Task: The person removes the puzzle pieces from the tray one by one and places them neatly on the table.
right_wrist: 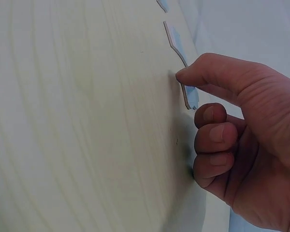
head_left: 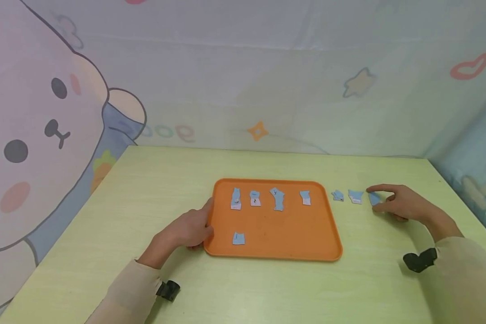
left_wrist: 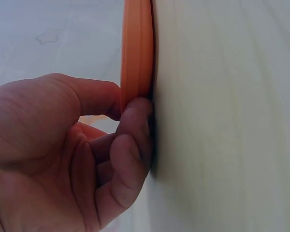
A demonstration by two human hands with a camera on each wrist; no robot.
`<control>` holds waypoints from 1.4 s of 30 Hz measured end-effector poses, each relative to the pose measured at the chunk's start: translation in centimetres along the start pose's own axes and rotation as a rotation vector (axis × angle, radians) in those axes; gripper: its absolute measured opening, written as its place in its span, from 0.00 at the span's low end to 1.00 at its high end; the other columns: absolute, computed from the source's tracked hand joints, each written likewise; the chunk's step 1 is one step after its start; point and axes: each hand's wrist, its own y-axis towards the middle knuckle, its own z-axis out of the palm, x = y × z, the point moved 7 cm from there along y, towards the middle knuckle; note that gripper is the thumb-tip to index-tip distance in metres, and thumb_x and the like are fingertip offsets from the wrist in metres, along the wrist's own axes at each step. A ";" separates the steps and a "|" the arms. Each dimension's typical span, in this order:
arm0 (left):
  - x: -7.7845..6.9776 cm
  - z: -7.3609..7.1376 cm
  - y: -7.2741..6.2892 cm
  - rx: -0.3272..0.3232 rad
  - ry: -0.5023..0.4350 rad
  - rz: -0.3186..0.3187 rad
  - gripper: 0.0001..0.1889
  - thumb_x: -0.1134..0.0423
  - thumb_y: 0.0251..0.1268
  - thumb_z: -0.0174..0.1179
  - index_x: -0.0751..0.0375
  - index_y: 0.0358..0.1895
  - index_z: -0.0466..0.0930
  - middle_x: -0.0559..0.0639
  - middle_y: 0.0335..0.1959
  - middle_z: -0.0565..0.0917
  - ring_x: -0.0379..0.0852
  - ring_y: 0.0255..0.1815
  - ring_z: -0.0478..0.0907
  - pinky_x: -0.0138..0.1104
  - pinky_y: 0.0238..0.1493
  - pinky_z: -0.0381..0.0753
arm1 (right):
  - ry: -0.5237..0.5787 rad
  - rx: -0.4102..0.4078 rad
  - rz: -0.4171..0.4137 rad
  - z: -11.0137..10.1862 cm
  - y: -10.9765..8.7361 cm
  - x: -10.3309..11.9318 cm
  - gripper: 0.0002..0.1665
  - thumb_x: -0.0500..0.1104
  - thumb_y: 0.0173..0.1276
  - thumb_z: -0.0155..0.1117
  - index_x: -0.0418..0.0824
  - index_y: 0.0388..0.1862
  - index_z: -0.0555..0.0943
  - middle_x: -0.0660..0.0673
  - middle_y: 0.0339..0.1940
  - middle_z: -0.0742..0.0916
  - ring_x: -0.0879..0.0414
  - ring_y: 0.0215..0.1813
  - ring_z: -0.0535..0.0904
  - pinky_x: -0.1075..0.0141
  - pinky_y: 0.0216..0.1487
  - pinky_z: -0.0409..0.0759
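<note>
An orange tray [head_left: 267, 245] lies on the table. My left hand [head_left: 190, 227] grips its left rim; the left wrist view shows the thumb against the orange edge [left_wrist: 137, 53] and the other fingers curled under it. Right of the tray, my right hand [head_left: 409, 204] has index finger and thumb at opposite edges of a flat blue puzzle piece [head_left: 374, 198]. In the right wrist view the thumb overlaps that thin piece [right_wrist: 191, 96], and three fingers are curled beside it. Between tray and right hand lie two more irregular pieces, one small [head_left: 338, 195] and one wider [head_left: 355, 196].
Several blue-and-white pieces stand in a row along the tray's upper half, among them a bent one [head_left: 278, 199] and a short one [head_left: 305, 198]. A single piece [head_left: 238, 238] lies at its lower left. Behind the pale table [head_left: 275, 292] hangs a printed cloth [head_left: 243, 81].
</note>
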 end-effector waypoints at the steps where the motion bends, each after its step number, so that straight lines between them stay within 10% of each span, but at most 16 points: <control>1: 0.0 0.0 0.0 0.001 -0.003 0.000 0.43 0.69 0.73 0.49 0.67 0.87 0.38 0.48 0.15 0.74 0.42 0.14 0.69 0.32 0.20 0.70 | 0.003 -0.003 0.002 0.0 -0.1 0.0 0.40 0.44 0.70 0.70 0.35 0.78 0.70 0.54 0.15 0.63 0.60 0.16 0.58 0.65 0.21 0.66; 42: -0.2 -0.1 -0.1 0.005 -0.017 0.003 0.43 0.69 0.72 0.48 0.67 0.86 0.38 0.49 0.15 0.75 0.43 0.14 0.70 0.33 0.20 0.71 | -0.051 -0.143 -0.218 4.3 -1.4 13.7 0.25 0.44 0.71 0.72 0.41 0.65 0.83 0.47 0.25 0.78 0.59 0.18 0.68 0.65 0.26 0.71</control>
